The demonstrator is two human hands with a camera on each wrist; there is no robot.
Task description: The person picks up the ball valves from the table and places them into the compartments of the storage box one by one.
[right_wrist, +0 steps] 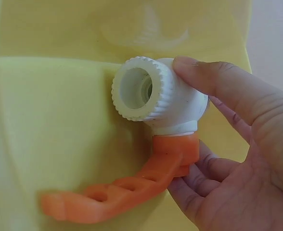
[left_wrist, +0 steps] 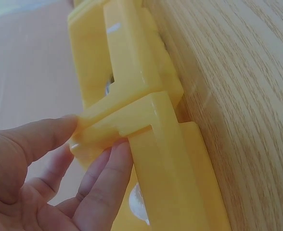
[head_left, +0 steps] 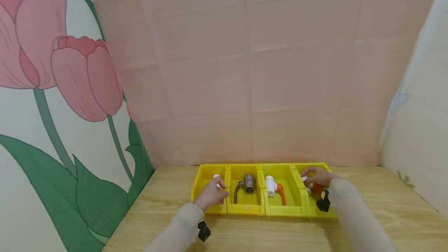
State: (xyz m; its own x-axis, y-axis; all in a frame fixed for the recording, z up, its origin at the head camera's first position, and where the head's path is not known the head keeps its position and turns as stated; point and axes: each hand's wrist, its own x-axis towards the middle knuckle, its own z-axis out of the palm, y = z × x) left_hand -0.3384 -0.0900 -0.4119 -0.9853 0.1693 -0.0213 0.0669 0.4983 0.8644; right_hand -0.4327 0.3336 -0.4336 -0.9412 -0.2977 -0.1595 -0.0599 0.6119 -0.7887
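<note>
My right hand (head_left: 318, 177) reaches into the rightmost yellow bin and holds a white plastic ball valve (right_wrist: 180, 101) with an orange lever. In the right wrist view the thumb lies on the white body, and the other fingers are behind it. At the leftmost bin (head_left: 200, 178), my left hand (head_left: 212, 194) grips the wall beside the neighbouring bin, thumb on one side and fingers on the other. Inside that left bin is a white part (head_left: 216, 176), mostly hidden by the hand.
A metal valve (head_left: 249, 183) with a brownish lever lies in the second bin. The third bin holds another white valve (head_left: 270, 186) with an orange handle. The bins stand in a row on a wooden table (head_left: 245, 232), before a pinkish cloth (head_left: 280, 88).
</note>
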